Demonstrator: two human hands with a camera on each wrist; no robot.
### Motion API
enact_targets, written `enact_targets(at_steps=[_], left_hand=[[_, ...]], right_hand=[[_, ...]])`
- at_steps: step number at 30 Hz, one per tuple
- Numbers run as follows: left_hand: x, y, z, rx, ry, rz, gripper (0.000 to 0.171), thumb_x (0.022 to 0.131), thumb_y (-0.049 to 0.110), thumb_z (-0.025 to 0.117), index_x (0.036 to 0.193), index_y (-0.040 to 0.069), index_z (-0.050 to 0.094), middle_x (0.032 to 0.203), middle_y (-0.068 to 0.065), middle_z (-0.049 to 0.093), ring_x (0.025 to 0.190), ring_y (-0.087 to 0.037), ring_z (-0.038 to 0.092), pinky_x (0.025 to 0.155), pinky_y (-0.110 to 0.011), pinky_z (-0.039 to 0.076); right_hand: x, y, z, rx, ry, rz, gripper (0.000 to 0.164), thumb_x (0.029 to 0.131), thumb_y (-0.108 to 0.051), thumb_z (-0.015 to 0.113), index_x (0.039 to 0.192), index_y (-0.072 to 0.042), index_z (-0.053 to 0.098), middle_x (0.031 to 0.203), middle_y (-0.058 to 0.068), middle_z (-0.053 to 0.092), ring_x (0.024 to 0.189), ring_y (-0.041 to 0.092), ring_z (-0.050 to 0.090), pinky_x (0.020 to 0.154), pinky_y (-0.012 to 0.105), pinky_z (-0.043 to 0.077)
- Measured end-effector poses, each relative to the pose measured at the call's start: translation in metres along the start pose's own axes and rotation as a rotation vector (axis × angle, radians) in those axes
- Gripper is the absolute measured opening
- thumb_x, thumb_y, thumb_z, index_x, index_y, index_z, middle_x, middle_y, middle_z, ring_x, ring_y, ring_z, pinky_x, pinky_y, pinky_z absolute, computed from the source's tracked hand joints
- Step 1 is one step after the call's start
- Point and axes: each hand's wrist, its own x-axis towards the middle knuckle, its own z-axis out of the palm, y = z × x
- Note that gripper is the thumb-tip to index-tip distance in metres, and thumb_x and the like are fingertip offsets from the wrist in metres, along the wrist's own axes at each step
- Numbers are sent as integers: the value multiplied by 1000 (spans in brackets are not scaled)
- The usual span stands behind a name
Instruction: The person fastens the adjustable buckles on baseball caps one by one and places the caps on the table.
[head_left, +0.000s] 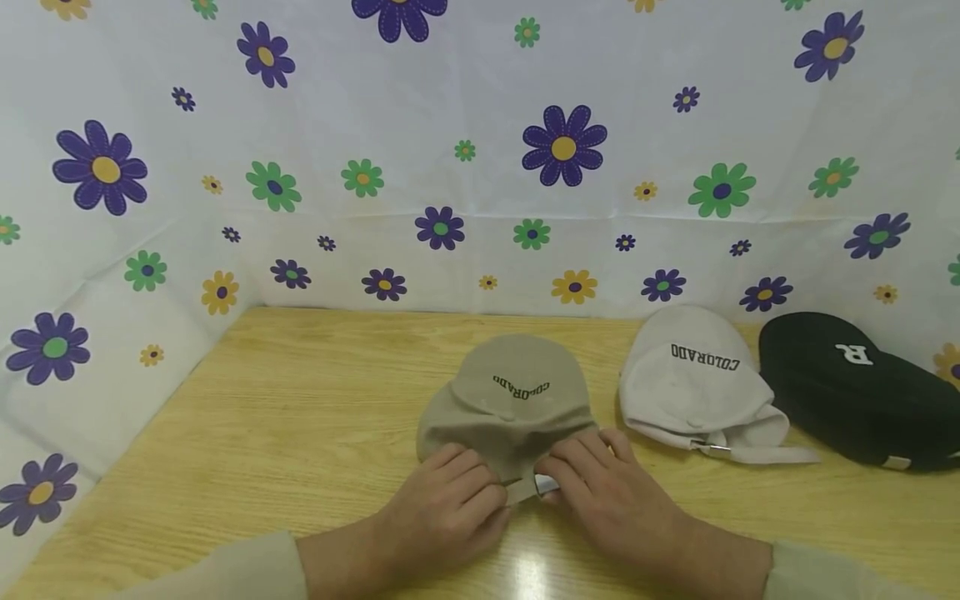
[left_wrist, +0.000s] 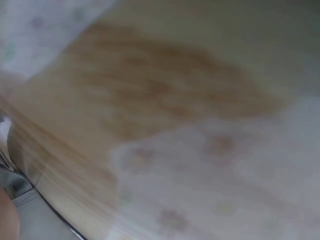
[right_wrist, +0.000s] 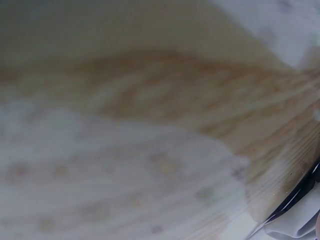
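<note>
A beige baseball cap point(head_left: 521, 379) with dark COLORADO lettering lies in front of me, its back strap point(head_left: 522, 490) toward me. My left hand point(head_left: 450, 504) grips the cap's back edge at the left end of the strap. At the other end, my right hand point(head_left: 611, 492) pinches the strap side, beside a shiny metal buckle point(head_left: 546, 484). The strap spans the short gap between both hands. Fingertips are partly hidden behind the knuckles. In the left wrist view only a piece of the cap point(left_wrist: 42, 217) shows at the lower left corner; the rest is blurred.
To the right of the beige cap lies an off-white COLORADO cap point(head_left: 686, 387), its strap end sticking out. A black cap point(head_left: 847, 392) with a white R overlaps the right side. The wooden table point(head_left: 300, 400) meets a flower-printed cloth point(head_left: 480, 100) at the back and left.
</note>
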Motion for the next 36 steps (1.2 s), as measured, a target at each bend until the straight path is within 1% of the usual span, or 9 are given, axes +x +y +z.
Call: enact_targets(at_steps=[6, 18, 24, 32, 36], left_hand=[[-1, 1, 0, -10, -7, 6, 15, 91, 15, 57, 77, 15, 64, 77, 5, 62, 74, -12, 59, 72, -27, 47], [-2, 1, 1, -4, -17, 3, 16, 92, 15, 56, 78, 15, 64, 78, 5, 62, 76, -12, 60, 73, -27, 47], [-2, 1, 2, -10, -24, -3, 15, 92, 16, 56, 78, 15, 62, 78, 5, 61, 76, -13, 59, 74, -28, 46], [-2, 1, 2, -10, -16, 9, 16, 91, 16, 55, 78, 14, 63, 78, 4, 62, 75, -13, 59, 73, -28, 47], [-1, 1, 3, -14, -4, 17, 17, 91, 14, 54, 78, 14, 63, 78, 4, 62, 74, -12, 59, 72, -27, 47]], right_hand=[[0, -1, 1, 20, 0, -15, 36, 107, -36, 36, 109, -12, 63, 105, -1, 58, 97, 18, 53, 86, 37, 36], [0, 0, 2, 38, 49, -42, 36, 108, -34, 36, 107, -11, 64, 104, 0, 59, 98, 18, 54, 86, 37, 37], [1, -1, 2, 45, 57, -53, 36, 108, -34, 36, 108, -11, 64, 104, -1, 59, 97, 18, 55, 85, 36, 37], [1, 0, 2, 48, 56, -67, 37, 108, -34, 36, 108, -10, 64, 105, -1, 59, 98, 18, 55, 85, 36, 37], [2, 0, 2, 54, 74, -78, 37, 108, -33, 35, 108, -9, 64, 105, 0, 58, 97, 19, 55, 85, 36, 38]])
